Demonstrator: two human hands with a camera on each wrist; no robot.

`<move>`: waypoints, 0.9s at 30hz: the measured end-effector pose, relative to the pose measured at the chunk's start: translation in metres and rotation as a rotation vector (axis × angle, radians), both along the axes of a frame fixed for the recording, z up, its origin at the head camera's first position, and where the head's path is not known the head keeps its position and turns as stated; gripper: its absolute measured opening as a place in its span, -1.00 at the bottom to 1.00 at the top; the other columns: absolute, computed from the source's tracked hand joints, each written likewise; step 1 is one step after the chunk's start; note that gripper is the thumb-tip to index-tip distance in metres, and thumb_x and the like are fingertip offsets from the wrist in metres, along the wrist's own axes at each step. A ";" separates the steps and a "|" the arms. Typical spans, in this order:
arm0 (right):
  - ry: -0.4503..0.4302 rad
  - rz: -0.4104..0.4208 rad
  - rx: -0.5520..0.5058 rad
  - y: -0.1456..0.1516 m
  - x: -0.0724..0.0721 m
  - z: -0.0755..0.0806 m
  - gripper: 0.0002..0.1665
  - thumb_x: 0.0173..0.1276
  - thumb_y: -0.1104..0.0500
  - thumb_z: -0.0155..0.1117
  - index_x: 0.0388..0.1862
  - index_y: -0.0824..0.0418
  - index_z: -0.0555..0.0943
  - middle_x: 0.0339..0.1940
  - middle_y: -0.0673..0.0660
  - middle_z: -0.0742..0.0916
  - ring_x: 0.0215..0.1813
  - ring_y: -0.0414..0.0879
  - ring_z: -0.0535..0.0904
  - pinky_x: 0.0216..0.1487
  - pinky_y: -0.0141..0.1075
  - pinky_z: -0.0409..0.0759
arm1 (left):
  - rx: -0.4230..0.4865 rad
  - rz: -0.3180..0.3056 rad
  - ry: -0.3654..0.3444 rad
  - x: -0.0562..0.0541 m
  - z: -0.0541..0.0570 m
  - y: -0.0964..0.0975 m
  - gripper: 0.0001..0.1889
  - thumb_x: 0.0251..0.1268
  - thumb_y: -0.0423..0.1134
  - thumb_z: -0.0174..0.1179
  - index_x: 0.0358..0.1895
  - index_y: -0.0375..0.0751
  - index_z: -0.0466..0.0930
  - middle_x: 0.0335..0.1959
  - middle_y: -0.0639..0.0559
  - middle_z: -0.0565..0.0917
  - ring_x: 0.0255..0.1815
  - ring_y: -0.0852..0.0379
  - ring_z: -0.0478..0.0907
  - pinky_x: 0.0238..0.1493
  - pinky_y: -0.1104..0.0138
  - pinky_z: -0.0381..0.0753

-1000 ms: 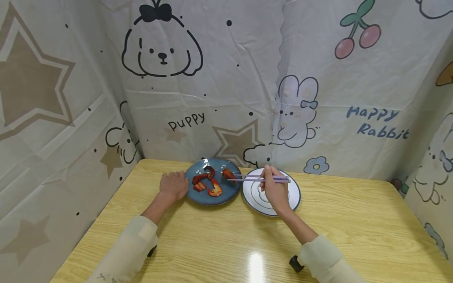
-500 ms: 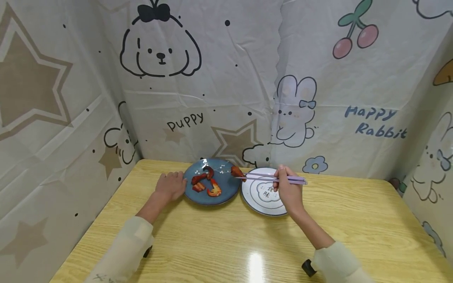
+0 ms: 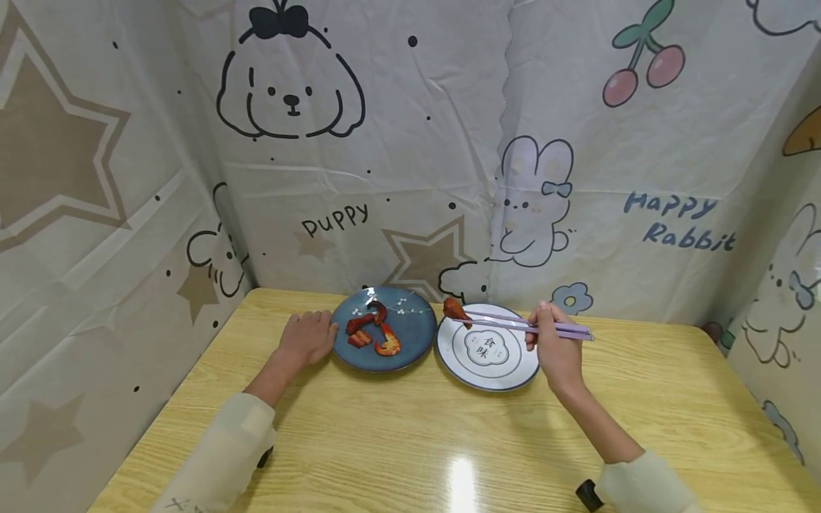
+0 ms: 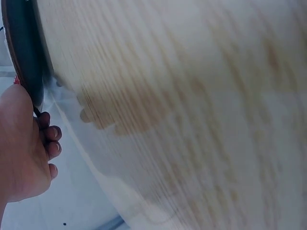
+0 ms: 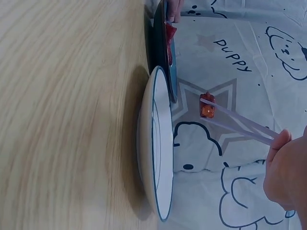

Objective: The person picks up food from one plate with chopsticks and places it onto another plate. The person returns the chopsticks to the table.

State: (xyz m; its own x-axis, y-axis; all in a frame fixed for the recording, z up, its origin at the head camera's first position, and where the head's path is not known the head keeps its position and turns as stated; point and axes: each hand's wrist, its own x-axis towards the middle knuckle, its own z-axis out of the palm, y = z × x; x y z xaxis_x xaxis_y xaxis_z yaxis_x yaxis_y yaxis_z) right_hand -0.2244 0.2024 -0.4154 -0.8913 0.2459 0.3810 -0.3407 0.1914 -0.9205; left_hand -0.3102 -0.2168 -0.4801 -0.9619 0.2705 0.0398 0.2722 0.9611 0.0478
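Observation:
My right hand (image 3: 558,353) holds a pair of light purple chopsticks (image 3: 500,320). Their tips pinch a glossy reddish-brown piece of meat shaped like a small chicken drumstick (image 3: 455,311). In the right wrist view this drumstick (image 5: 207,105) hangs in the air above the level of the white plate (image 5: 164,143). Seen from the head, it overlaps the upper left rim of that blue-edged white plate (image 3: 465,363). My left hand (image 3: 308,337) grips the left rim of a blue plate (image 3: 413,342), thumb over the edge and fingers below, as the left wrist view shows.
On the blue plate lie a shrimp (image 3: 388,342), a striped chunk of meat (image 3: 360,338) and dark red curved pieces (image 3: 362,323). Both plates stand side by side at the back of the wooden table (image 3: 398,434), close to a printed cloth backdrop (image 3: 417,142).
My right hand has moved to the right, lifting the drumstick off the blue plate with the chopsticks and carrying it to the white plate's edge. The left hand stays at the blue rim.

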 end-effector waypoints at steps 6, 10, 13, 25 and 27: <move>-0.016 -0.006 0.009 0.011 0.006 -0.003 -0.46 0.64 0.04 -0.04 -0.38 0.49 0.49 -0.63 0.15 0.57 -0.61 -0.23 0.49 -0.58 -0.40 0.53 | -0.011 -0.004 0.023 0.000 -0.001 -0.002 -0.62 0.61 -0.11 -0.24 0.00 -0.38 0.43 -0.10 -0.26 0.59 -0.02 -0.23 0.51 -0.12 -0.02 0.34; -0.022 -0.021 0.018 0.018 0.010 -0.005 -0.46 0.64 0.04 -0.04 -0.37 0.50 0.48 -0.61 0.16 0.58 -0.59 -0.23 0.49 -0.57 -0.41 0.52 | 0.000 0.002 0.032 0.000 0.000 0.000 -0.65 0.61 -0.12 -0.21 -0.04 -0.36 0.42 -0.15 -0.23 0.57 -0.08 -0.21 0.50 -0.15 0.00 0.33; -0.033 -0.034 0.014 0.021 0.014 -0.006 -0.47 0.63 0.05 -0.04 -0.37 0.50 0.48 -0.62 0.15 0.58 -0.60 -0.22 0.49 -0.57 -0.40 0.51 | 0.003 0.000 0.038 0.001 -0.001 0.001 -0.67 0.61 -0.12 -0.19 -0.05 -0.35 0.41 -0.20 -0.21 0.55 -0.12 -0.19 0.49 -0.17 0.01 0.32; -0.074 -0.047 0.038 0.034 0.022 -0.013 -0.51 0.64 0.08 -0.06 -0.33 0.49 0.47 -0.62 0.22 0.57 -0.62 -0.18 0.48 -0.57 -0.38 0.50 | 0.029 0.003 0.056 0.002 0.000 0.001 -0.71 0.60 -0.14 -0.16 -0.11 -0.34 0.39 -0.31 -0.15 0.48 -0.19 -0.16 0.46 -0.21 0.04 0.30; -0.074 -0.053 0.041 0.036 0.022 -0.015 -0.50 0.64 0.07 -0.05 -0.33 0.49 0.48 -0.62 0.25 0.57 -0.62 -0.17 0.49 -0.57 -0.38 0.50 | 0.031 -0.001 0.061 0.002 -0.001 0.001 -0.71 0.60 -0.14 -0.17 -0.11 -0.34 0.39 -0.31 -0.15 0.48 -0.20 -0.16 0.46 -0.21 0.05 0.30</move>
